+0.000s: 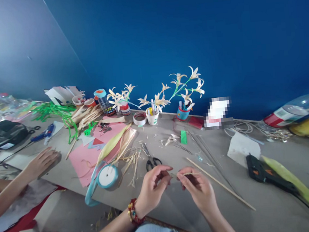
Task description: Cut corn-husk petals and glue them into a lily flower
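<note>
Near the table's front edge, my left hand [155, 186] is closed, thumb and forefinger pinching one end of a thin pale strip [173, 175]. It looks like a narrow piece of dried husk. My right hand [198, 188] is closed on the same strip close by, and a thin end sticks out past its fingers. Just beyond my left hand lie black-handled scissors [153, 163]. To the right of my right hand, a wooden stick [221, 184] rests at a slant, with thin metal wires [210, 154] behind it.
Left lie a blue ribbon roll [107, 176], husk strips [133, 160] and pink paper [79, 159]. Pale husk flowers [158, 101] rise from cups by the wall. A black glue gun [266, 176] lies right. At left, a co-worker's hand [42, 161] rests on the table.
</note>
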`<state>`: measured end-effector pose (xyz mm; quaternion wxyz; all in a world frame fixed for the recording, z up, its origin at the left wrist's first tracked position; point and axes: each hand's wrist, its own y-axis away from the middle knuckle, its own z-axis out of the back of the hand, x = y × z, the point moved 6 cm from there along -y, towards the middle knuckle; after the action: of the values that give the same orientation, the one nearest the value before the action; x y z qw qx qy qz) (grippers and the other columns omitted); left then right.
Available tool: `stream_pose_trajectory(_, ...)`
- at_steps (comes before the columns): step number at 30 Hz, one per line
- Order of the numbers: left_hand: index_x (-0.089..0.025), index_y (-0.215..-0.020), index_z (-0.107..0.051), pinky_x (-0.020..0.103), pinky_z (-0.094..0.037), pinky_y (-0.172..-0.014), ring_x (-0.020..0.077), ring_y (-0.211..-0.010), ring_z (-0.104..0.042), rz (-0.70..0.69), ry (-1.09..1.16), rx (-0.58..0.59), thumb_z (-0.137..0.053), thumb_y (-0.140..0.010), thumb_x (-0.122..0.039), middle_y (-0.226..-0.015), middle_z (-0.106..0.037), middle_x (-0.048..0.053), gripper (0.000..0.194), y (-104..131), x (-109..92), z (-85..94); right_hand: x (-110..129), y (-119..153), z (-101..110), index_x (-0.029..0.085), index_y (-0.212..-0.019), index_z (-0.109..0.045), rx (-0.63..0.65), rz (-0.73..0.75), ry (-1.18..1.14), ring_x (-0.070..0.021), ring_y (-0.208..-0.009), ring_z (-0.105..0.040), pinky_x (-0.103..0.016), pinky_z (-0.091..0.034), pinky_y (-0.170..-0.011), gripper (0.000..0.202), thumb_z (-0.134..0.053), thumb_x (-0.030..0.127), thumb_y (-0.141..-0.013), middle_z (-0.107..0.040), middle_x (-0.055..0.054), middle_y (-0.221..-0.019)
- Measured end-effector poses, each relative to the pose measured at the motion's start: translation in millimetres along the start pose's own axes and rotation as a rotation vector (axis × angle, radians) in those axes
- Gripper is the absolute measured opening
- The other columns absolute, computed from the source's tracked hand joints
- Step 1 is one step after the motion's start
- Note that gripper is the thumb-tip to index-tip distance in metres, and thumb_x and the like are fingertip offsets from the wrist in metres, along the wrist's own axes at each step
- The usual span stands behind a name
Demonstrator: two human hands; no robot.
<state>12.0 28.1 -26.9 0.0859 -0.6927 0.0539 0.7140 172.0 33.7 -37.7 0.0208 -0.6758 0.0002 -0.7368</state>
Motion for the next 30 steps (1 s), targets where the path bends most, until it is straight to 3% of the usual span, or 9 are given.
stream_pose_trajectory(19, -0.014, -0.098, -0.062, 0.021, -0.043, -0.06, 0.0111, -0.064, -0.053, 0.027, 0.003, -0.07, -0.054, -0.091, -0.03, -0.071, -0.056, 0.001, 0.019, 3, -1, 11.9, 8, 3, 16, 0.018, -0.073, -0.063, -0.139, 0.057, 0.004, -0.011, -0.049, -0.051, -0.02, -0.043, -0.047, 0.023, -0.066, 0.038, -0.084, -0.059, 0.0, -0.06)
stream_pose_trajectory(25, -0.015, -0.096, -0.062, 0.02, -0.042, -0.058, 0.0102, -0.062, -0.051, 0.064, 0.088, -0.077, -0.055, -0.09, -0.031, -0.069, -0.054, 0.0, 0.019, 3, 2, 13.0, 9, 1, 13, 0.018, -0.072, -0.063, -0.121, 0.037, -0.014, -0.0113, -0.049, -0.051, -0.021, -0.043, -0.046, 0.026, -0.066, 0.04, -0.084, -0.061, -0.001, -0.062)
stream_pose_trajectory(30, -0.015, -0.098, -0.062, 0.021, -0.043, -0.058, 0.0113, -0.063, -0.052, 0.065, 0.016, -0.062, -0.053, -0.091, -0.031, -0.07, -0.056, 0.001, 0.02, 4, 1, 16.5, 8, 0, 11, 0.017, -0.071, -0.063, -0.107, 0.023, -0.007, -0.0119, -0.05, -0.051, -0.022, -0.043, -0.048, 0.027, -0.065, 0.041, -0.085, -0.06, -0.001, -0.062)
